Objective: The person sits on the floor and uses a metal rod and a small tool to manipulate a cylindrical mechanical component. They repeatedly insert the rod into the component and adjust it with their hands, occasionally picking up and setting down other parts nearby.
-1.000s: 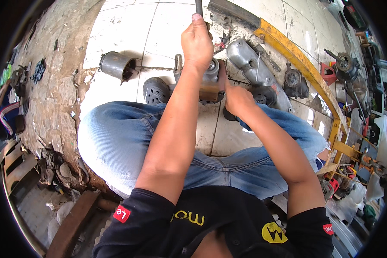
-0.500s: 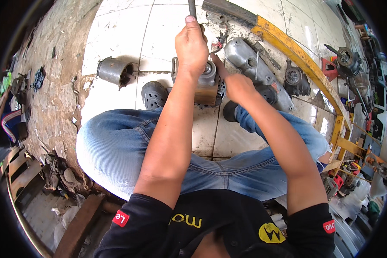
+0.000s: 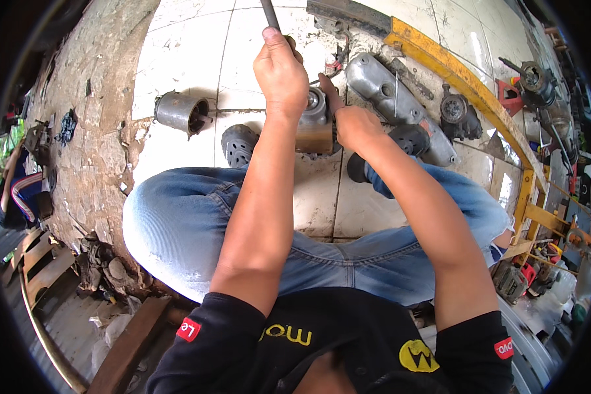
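Observation:
My left hand (image 3: 281, 73) is closed around a dark metal rod (image 3: 270, 13) that runs up past the top of the picture. Just right of that wrist, a grey metal housing (image 3: 317, 110) with a round fitting on top rests on a wooden block (image 3: 314, 140), between my feet. My right hand (image 3: 360, 125) grips the housing's right side, one finger stretched forward along it; its other fingertips are hidden. My left hand and forearm cover the housing's left part, and the rod's lower end is hidden.
A hollow metal cylinder (image 3: 180, 111) lies on the tiles at left. On the right are a long grey metal cover (image 3: 400, 105), a round dark machine part (image 3: 458, 113) and a yellow metal frame (image 3: 459, 72). My dark clogs (image 3: 239, 146) flank the wooden block. A person (image 3: 23, 187) is at far left.
My left hand has shifted slightly left and down with the rod, whose upper end has swung left. The right hand stays at the housing. The whole view has turned slightly.

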Tool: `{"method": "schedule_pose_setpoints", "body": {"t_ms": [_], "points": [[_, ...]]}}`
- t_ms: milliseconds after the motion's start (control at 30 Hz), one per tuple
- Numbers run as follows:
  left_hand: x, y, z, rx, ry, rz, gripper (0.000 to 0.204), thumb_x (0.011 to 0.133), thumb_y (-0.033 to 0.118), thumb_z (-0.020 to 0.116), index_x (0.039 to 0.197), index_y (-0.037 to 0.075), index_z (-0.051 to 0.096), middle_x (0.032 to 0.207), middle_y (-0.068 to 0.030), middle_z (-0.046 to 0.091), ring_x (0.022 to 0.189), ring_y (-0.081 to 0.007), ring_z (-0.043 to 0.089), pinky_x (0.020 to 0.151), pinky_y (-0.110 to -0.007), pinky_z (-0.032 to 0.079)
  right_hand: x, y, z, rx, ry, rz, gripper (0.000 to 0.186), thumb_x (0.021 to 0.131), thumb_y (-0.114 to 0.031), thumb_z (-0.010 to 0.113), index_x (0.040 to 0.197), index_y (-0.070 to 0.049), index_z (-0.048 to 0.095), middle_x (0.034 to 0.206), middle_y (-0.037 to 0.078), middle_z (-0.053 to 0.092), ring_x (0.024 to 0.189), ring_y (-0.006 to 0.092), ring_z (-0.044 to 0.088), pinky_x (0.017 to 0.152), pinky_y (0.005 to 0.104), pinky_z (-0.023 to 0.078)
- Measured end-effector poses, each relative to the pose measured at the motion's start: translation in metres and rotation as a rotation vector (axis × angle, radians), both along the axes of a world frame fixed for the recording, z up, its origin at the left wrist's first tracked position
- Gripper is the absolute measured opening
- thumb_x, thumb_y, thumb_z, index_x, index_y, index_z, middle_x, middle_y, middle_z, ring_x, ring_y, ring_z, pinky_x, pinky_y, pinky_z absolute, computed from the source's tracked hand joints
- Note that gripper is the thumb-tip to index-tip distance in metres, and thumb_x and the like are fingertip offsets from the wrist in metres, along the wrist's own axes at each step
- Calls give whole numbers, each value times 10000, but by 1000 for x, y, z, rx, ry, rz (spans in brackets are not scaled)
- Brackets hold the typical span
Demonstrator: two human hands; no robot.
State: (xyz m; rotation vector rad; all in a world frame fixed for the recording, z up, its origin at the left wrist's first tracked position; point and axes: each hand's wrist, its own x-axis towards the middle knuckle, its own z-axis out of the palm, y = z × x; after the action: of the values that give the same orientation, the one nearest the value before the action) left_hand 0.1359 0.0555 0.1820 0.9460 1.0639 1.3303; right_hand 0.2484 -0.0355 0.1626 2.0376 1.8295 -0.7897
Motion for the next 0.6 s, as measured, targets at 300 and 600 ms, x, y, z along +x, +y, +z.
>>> {"method": "schedule_pose_setpoints", "body": {"t_ms": [300,600], "points": [[-10,2,6,-34,-61,92,574,1057,473,358,671,64,473,561,25,407,513,-70,346,475,-260,284,-23,-24,-3,37,-32,83,277,880,-49,519,1103,28,663,973,235,709,919,357,709,760,446,582],[-15,4,-2,25,-10,95,559,1027,544,380,746,73,487,524,24,371,412,-69,315,382,-249,225,-30,-49,3,-41,-23,153,265,882,-64,525,1079,24,680,985,207,714,929,343,708,756,442,580]]}}
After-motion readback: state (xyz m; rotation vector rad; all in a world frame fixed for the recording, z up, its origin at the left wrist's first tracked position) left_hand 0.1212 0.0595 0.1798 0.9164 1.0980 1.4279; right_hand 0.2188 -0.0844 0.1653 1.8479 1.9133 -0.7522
